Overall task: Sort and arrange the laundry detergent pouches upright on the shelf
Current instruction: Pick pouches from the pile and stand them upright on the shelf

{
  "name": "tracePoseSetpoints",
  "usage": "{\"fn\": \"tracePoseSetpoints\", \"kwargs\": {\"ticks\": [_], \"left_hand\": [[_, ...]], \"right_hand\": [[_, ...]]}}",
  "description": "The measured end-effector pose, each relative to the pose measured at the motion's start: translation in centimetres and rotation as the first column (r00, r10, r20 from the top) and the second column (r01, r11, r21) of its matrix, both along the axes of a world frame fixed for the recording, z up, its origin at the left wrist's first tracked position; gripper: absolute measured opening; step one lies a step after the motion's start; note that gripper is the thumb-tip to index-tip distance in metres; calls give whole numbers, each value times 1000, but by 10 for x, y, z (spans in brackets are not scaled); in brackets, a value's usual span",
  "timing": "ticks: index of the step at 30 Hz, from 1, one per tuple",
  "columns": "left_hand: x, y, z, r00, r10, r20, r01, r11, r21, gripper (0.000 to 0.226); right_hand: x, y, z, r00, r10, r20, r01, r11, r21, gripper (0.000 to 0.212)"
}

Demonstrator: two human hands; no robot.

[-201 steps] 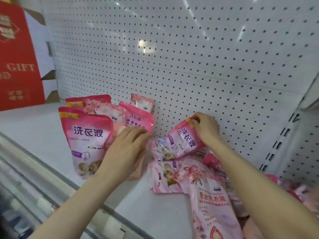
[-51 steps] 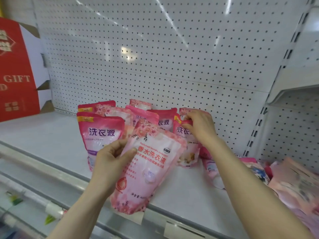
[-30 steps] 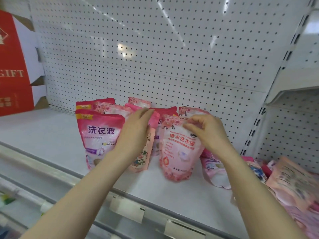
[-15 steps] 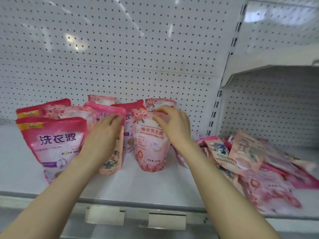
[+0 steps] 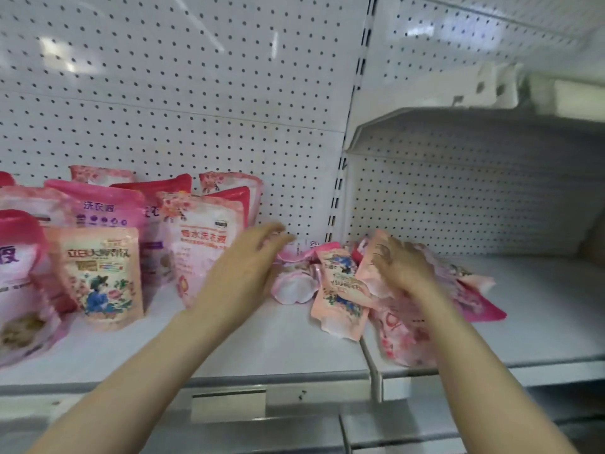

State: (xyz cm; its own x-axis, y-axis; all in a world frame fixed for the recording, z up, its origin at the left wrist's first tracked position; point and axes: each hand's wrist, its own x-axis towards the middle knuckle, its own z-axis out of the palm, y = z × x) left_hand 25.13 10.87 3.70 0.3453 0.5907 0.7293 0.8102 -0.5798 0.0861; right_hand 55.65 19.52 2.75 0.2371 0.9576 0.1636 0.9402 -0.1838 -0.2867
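Pouches (image 5: 108, 208) of laundry detergent stand upright over the left part of the shelf (image 5: 268, 342), in rows from its back edge toward the front. All are sealed, so their contents do not show.

Nearest the front edge stands a small floral pouch (image 5: 98, 276) with a figure in blue. Beside it on the right is a pale pouch (image 5: 203, 244) sprinkled with red flowers. A large pink pouch (image 5: 19, 273) is cut off by the left edge of the view.

More pouches lie flat in a loose heap (image 5: 458, 290) across the seam between the two shelf boards. Among them are a second floral pouch (image 5: 340, 290) and a rounded white one (image 5: 293, 286) near the back.

The left hand (image 5: 242, 273) is released, fingers straight and pointing right, holding nothing, in front of the pale pouch's lower right corner. The right hand (image 5: 404, 267) lies on top of the heap with fingers bent over a peach-coloured pouch (image 5: 370, 263). Motion blur hides whether it grasps or only rests there.

The pale pouch bears red characters, 香水洗衣液. A pink pouch (image 5: 98, 217) behind the floral one carries purple writing that looks like 洗衣液, though it is blurred. The large pouch shows a purple 液 at the frame edge. The floral pouch's brown title is too smeared to read.
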Motion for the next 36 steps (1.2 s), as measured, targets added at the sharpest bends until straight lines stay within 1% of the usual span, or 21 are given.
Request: {"fn": "tracePoseSetpoints", "kwargs": {"ticks": [1, 2, 3, 6, 9, 11, 13, 14, 15, 16, 17, 18, 19, 21, 24, 26, 28, 30, 32, 34, 36], "left_hand": [[20, 5, -5, 999, -37, -29, 35, 998, -48, 51], [39, 11, -11, 995, -76, -58, 69, 992, -110, 54], [58, 15, -15, 990, -110, -85, 93, 979, -180, 56], [100, 30, -29, 979, -151, -140, 97, 938, -331, 59], [121, 38, -39, 982, -100, -162, 22, 907, -421, 54], [124, 37, -42, 986, -53, -158, -21, 900, -435, 48], [120, 31, -43, 989, -18, -146, -49, 896, -441, 40], [116, 26, -44, 992, -5, -123, -51, 894, -446, 38], [111, 20, -45, 995, 6, -96, -49, 891, -452, 37], [105, 13, -46, 997, 16, -75, -49, 885, -464, 38], [99, 7, -46, 997, 26, -68, -55, 880, -472, 40], [93, 1, -46, 997, 37, -64, -63, 877, -476, 42], [87, -5, -45, 997, 48, -58, -70, 879, -471, 44], [80, -14, -42, 998, 62, -32, -69, 892, -448, 49], [75, -19, -38, 997, 75, 5, -66, 907, -417, 60], [71, -19, -31, 996, 83, -9, -80, 917, -390, 68], [65, -23, -22, 996, 80, -41, -89, 927, -364, 70], [55, -26, -12, 994, 75, -83, -99, 934, -344, 68], [42, -30, -2, 990, 63, -126, -98, 951, -293, 58], [27, -34, 8, 983, 83, -165, -113, 977, -182, 45], [12, -38, 15, 979, 159, -129, -164, 986, -31, 45]], "right_hand": [[9, 2, -5, 999, 37, -1, -37, 995, -90, 65], [17, 4, -9, 996, 88, -13, -89, 986, -142, 70], [22, 4, -9, 991, 132, -14, -132, 979, -158, 71], [37, 4, -2, 973, 228, 22, -225, 970, -95, 56], [49, 6, 6, 965, 262, -2, -262, 965, 8, 45], [53, 8, 9, 964, 263, 27, -264, 964, 27, 48], [54, 11, 8, 958, 284, 26, -284, 958, -31, 55], [54, 13, 7, 959, 282, -13, -282, 959, -37, 57], [56, 16, 5, 960, 272, -63, -274, 961, -23, 55], [58, 22, 3, 954, 257, -152, -257, 966, 23, 47], [59, 26, 3, 930, 244, -275, -233, 970, 75, 37], [59, 29, 4, 887, 245, -392, -214, 969, 123, 26], [58, 30, 7, 853, 263, -452, -212, 964, 160, 18], [52, 29, 15, 843, 332, -424, -233, 935, 268, 8], [33, 16, 37, 805, 461, -374, -267, 844, 465, 5], [21, 7, 50, 792, 516, -326, -285, 785, 549, 6], [9, -1, 60, 791, 551, -266, -300, 728, 616, 8], [0, -9, 68, 788, 569, -234, -282, 672, 685, 9], [-10, -16, 75, 770, 578, -270, -233, 648, 725, 9], [-23, -24, 80, 726, 599, -336, -205, 656, 727, 6], [-41, -29, 83, 679, 634, -370, -234, 665, 710, 5]]}}
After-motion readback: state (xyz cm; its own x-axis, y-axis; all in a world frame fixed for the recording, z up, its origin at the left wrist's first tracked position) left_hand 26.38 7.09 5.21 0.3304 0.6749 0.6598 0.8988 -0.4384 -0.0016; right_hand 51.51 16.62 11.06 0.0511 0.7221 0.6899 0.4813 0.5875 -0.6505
